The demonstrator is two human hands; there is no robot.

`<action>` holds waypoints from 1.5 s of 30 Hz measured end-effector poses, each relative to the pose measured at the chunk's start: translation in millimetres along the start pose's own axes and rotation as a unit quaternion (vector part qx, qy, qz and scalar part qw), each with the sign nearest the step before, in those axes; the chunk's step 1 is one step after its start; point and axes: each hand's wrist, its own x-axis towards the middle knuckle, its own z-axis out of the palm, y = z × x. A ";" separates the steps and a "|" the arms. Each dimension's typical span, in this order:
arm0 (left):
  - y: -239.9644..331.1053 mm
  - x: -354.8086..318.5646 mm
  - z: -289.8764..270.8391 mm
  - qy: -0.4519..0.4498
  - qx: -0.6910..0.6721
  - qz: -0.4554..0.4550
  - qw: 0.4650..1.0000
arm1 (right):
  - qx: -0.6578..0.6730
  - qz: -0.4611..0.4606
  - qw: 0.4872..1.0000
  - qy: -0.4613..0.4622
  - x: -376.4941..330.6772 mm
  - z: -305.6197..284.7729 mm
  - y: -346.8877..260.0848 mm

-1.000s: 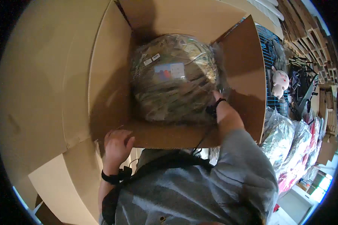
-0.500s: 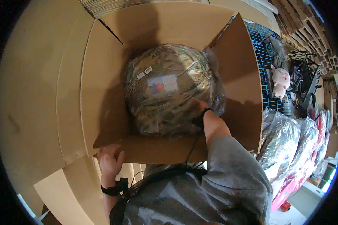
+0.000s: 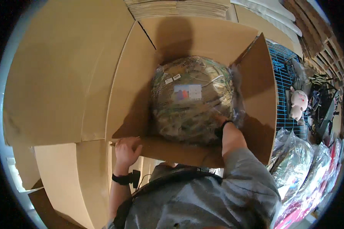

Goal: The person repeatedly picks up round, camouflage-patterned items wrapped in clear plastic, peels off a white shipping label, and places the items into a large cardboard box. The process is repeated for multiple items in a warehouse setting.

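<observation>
Left hand (image 3: 128, 150): at the near-left corner of the open box (image 3: 258, 84), on the near rim. Fingers together and bent over the edge, thumb spread off to the right, so partly open. Touching the cardboard; can't tell if it's gripping the rim or just resting on it. Black wristband (image 3: 122, 179) with a small black block on that wrist.

Right hand (image 3: 221, 119): inside the box, down at the near-right part of the bundle (image 3: 185, 110). Fingers blur into the plastic, so can't tell how far open they are or whether they grasp the wrap or only press on it. Dark band (image 3: 226, 123) on that wrist; grey sleeve (image 3: 244, 164) above it, passing over the near rim.

Bundle: in the box, roughly mid-box, rounded, brown-green under clear plastic. Label (image 3: 187, 92) on top, near the middle, with a coloured left part and a pale right part. Two small white tags lie up-left of it. Loose plastic (image 3: 238, 95) sticks out on the right, close to the right wall.

Around the box: big carton (image 3: 57, 76) to the left, flat cardboard stack (image 3: 179, 8) past the far wall, blue wire rack (image 3: 284, 76) to the right with a pink plush (image 3: 299, 103) by it, clear-bagged goods (image 3: 294, 160) nearer the person.
</observation>
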 end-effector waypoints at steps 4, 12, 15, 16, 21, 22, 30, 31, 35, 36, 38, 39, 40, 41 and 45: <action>-2.9 -2.4 -2.0 0.024 -0.019 0.015 0.999 | -0.452 -0.078 0.883 0.098 -34.5 -45.5 -112.1; -11.6 -7.4 7.4 0.119 0.005 0.107 0.987 | 0.261 -0.383 0.885 0.024 -359.8 -45.8 -201.6; -18.0 -11.0 8.4 0.125 0.023 0.109 0.986 | 0.294 -0.431 0.847 0.102 -461.7 -16.4 -122.8; -17.5 -12.0 10.5 0.122 0.019 0.102 0.987 | 0.305 -0.438 0.834 0.136 -490.5 -5.9 -85.9; -19.6 -8.3 28.1 0.125 0.063 0.109 0.984 | 0.337 -0.156 0.804 0.464 -577.0 75.4 157.5; -22.1 -5.3 30.0 0.122 0.085 0.114 0.982 | 0.236 -0.013 0.807 0.541 -590.8 101.4 201.3; -61.3 12.8 30.1 0.221 -0.044 0.290 0.930 | 0.200 0.098 0.828 0.515 -668.4 245.5 355.7; -27.6 -10.0 27.4 0.233 -0.069 0.281 0.928 | 0.213 0.101 0.821 0.520 -676.4 253.0 358.7; 68.1 -96.5 32.4 0.303 -0.039 0.256 0.917 | 0.304 0.083 0.814 0.489 -694.1 284.3 419.7; 87.1 -106.0 46.1 0.243 -0.076 0.266 0.930 | 0.315 0.094 0.814 0.478 -701.2 287.3 426.4; 132.8 -124.0 88.4 0.125 -0.110 0.307 0.937 | 0.315 0.131 0.815 0.469 -726.9 288.1 432.2; 161.1 -132.6 117.1 0.067 -0.113 0.340 0.931 | 0.308 0.135 0.810 0.480 -738.3 291.0 441.9; 183.5 -139.1 150.2 -0.036 -0.262 0.313 0.912 | 0.297 0.133 0.809 0.489 -748.4 293.0 454.4; 191.9 -119.7 200.5 -0.070 -0.346 0.342 0.871 | 0.315 0.117 0.793 0.508 -751.3 297.9 475.8; 330.2 -219.5 272.1 -0.292 -0.390 0.391 0.781 | 0.318 0.150 0.751 0.559 -778.9 294.4 515.4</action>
